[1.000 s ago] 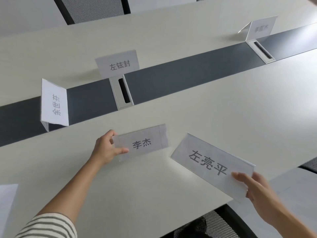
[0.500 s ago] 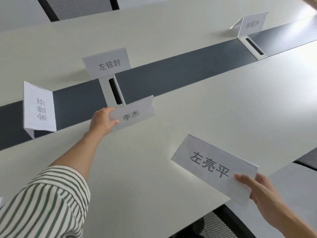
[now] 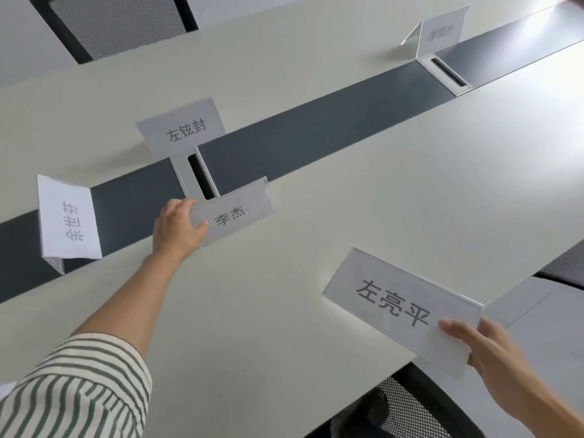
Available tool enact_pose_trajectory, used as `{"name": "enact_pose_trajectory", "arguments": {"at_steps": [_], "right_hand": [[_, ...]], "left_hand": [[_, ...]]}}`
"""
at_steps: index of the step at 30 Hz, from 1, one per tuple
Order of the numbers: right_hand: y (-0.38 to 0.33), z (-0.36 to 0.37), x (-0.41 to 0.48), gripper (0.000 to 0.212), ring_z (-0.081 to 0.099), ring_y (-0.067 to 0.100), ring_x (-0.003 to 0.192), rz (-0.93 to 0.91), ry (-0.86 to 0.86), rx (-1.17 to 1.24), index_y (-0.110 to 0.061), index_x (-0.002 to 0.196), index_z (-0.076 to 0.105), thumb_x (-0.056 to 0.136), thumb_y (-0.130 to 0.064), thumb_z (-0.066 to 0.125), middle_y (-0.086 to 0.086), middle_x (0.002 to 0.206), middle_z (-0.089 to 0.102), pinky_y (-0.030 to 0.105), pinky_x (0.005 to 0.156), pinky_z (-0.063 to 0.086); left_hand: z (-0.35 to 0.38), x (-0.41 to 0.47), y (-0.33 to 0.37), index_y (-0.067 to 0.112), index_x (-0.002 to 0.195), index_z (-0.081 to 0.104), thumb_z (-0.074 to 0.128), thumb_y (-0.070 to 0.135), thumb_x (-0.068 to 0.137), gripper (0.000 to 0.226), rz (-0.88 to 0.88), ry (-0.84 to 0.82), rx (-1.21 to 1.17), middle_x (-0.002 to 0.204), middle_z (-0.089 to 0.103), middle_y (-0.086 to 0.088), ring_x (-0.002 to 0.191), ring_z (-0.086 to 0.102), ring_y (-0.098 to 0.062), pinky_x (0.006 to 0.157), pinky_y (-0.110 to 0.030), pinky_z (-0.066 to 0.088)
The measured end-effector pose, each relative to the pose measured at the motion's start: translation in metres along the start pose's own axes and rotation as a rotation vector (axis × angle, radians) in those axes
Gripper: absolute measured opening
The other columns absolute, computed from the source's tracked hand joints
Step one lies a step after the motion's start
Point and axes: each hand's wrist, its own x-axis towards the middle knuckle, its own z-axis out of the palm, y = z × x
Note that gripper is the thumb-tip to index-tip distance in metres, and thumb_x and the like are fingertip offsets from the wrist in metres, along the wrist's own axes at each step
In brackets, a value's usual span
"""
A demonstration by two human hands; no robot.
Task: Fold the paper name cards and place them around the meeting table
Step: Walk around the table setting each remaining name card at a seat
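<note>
Name cards (image 3: 401, 306): matt white paper. Counter (image 3: 379, 191): smooth, pale, low sheen, with a dark matt centre strip (image 3: 300, 134). Cable box (image 3: 194, 175) in the strip: brushed metal.

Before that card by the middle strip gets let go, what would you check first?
1. Left hand pinches the 李杰 card by its end: ok.
2. Card's base flat on the table: cannot tell.
3. Card clear of the cable slot: cannot tell; they overlap in view.
4. Name reads from the near side: ok.
5. Right hand holds the 左亮平 card, ready next: ok.
</note>
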Motion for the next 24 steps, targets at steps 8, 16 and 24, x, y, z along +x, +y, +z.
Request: {"name": "enact_pose_trajectory", "arguments": {"at_steps": [8,16,24], "right_hand": [[0.018,-0.037,-0.032,0.070,0.073,0.025,0.090,-0.006,0.032,0.062,-0.011,0.103,0.069,0.045,-0.049,0.083,0.009,0.104,0.076,0.047,0.081,0.057],[0.082,-0.118,-0.093,0.044,0.071,0.027,0.082,-0.048,0.127,0.214,-0.004,0.096,0.072,0.059,-0.028,0.077,0.018,0.102,0.075,0.042,0.077,0.053],[0.182,-0.225,-0.176,0.043,0.073,0.026,0.075,-0.014,0.315,0.360,-0.004,0.096,0.070,0.061,-0.029,0.077,0.015,0.090,0.077,0.041,0.072,0.054]], "left_hand": [[-0.029,-0.106,0.074,0.012,0.104,0.068,0.064,0.015,0.085,0.020,-0.070,-0.041,-0.494,0.083,0.067,0.000,0.078,0.064,-0.016,0.079,-0.030,0.050],[-0.031,-0.269,0.177,0.027,0.094,0.069,0.066,0.016,0.081,0.017,0.014,-0.392,-0.758,0.084,0.075,-0.004,0.085,0.070,-0.020,0.086,-0.039,0.056],[-0.016,-0.398,0.286,0.030,0.096,0.070,0.063,0.009,0.087,0.024,0.196,-0.605,-0.683,0.088,0.075,0.001,0.086,0.070,-0.015,0.088,-0.037,0.055]]}}
